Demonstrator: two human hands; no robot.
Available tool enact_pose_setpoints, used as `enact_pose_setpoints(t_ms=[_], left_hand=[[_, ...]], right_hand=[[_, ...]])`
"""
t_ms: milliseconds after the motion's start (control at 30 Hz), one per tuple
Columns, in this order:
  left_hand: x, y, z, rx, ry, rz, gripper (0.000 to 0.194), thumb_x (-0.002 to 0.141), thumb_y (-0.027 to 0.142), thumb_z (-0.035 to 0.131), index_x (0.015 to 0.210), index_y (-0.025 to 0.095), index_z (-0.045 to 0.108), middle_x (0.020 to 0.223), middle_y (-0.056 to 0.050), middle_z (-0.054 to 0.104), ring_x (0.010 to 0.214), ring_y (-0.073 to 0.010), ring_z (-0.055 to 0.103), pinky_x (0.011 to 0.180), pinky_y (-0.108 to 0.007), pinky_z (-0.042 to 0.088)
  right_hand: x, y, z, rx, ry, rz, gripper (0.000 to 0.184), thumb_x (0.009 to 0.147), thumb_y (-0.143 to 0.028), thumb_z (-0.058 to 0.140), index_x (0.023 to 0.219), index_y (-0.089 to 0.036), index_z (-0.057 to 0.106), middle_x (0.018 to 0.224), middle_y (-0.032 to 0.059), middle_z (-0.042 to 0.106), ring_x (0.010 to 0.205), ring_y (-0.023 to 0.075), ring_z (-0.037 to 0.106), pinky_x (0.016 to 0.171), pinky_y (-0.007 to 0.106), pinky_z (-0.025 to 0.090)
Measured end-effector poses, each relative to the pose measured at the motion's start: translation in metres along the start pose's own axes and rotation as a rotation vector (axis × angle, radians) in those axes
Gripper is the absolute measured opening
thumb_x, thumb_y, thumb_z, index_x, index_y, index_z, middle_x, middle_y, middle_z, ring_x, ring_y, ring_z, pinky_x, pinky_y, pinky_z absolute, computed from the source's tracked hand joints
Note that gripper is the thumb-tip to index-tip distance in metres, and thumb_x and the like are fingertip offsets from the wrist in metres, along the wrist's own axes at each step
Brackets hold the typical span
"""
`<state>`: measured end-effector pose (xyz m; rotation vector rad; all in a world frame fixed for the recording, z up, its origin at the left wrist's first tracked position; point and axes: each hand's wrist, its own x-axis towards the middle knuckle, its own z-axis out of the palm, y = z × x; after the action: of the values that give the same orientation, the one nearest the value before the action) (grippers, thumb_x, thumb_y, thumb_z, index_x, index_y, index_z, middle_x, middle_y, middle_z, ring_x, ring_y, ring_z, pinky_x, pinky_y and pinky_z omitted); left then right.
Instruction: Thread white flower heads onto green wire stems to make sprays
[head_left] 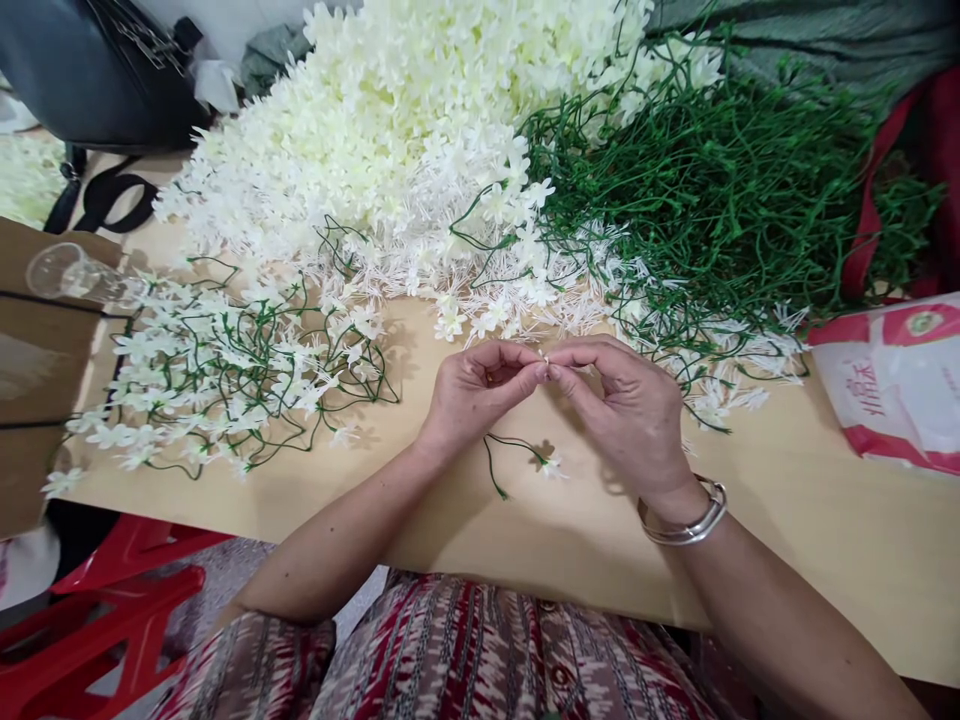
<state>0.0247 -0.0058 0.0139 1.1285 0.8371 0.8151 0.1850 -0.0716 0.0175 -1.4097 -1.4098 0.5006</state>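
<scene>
Artificial blossoms point(360, 130), thin-petalled and softly matt, are of cloth or plastic (I cannot tell which); the stems point(705, 200) look like faintly glossy plastic. The tabletop point(795, 560) is smooth and wood-look; my bangle point(694, 532), polished metal; my shirt point(480, 650), matt cloth; the packet point(900, 385), glossy film; the box point(45, 400), dull cardboard; the stools point(142, 605), shiny plastic; the handbag point(112, 90), smooth and leather-like.

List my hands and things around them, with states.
Left hand: pinching a small white piece
Right hand: pinching it too
White artificial flower heads: heaped, loose
Green plastic stems: heaped, tangled
White flowers on green stems: spread, overlapping
Single green-stemmed white flower: lying apart
Red-and-white plastic packet: lying; seal unclear
Silver metal bracelet: worn on right wrist
</scene>
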Motion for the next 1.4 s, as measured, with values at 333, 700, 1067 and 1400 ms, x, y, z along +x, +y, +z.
enact_pose_setpoints(t_ms=[333,700,1067,1400], left_hand=[[0.000,-0.001,0.000,0.012,0.003,0.017,0.034,0.074,0.043,0.098,0.082,0.016,0.078,0.079,-0.003,0.077,0.071,-0.0114,0.066,0.070,-0.024,0.055],[0.004,0.003,-0.003,-0.021,-0.040,-0.028,0.039,0.070,0.046,0.100,0.078,0.016,0.076,0.074,-0.002,0.074,0.070,-0.0117,0.066,0.071,-0.025,0.055],[0.005,0.008,-0.001,-0.039,-0.067,-0.042,0.040,0.071,0.049,0.099,0.078,0.017,0.077,0.074,-0.002,0.074,0.071,-0.0123,0.066,0.073,-0.025,0.057],[0.007,0.009,-0.001,-0.076,-0.115,-0.063,0.044,0.071,0.055,0.098,0.080,0.017,0.078,0.075,-0.003,0.075,0.072,-0.0131,0.068,0.076,-0.027,0.060]], right_hand=[[-0.001,0.000,0.001,-0.036,-0.012,0.000,0.009,0.100,-0.023,0.069,0.096,-0.027,0.075,0.097,0.0025,0.082,0.092,0.0218,0.078,0.086,0.039,0.066],[0.000,-0.001,0.002,-0.099,0.000,-0.135,0.012,0.102,-0.018,0.067,0.098,-0.027,0.073,0.095,0.0026,0.081,0.090,0.0206,0.079,0.083,0.036,0.067],[-0.001,0.000,0.003,-0.161,0.013,-0.205,0.014,0.102,-0.016,0.065,0.104,-0.028,0.073,0.099,0.0041,0.081,0.095,0.0224,0.079,0.088,0.041,0.068],[0.001,-0.002,0.000,-0.175,0.016,-0.219,0.016,0.102,-0.014,0.066,0.104,-0.029,0.072,0.097,0.0034,0.081,0.091,0.0213,0.078,0.084,0.038,0.067]])
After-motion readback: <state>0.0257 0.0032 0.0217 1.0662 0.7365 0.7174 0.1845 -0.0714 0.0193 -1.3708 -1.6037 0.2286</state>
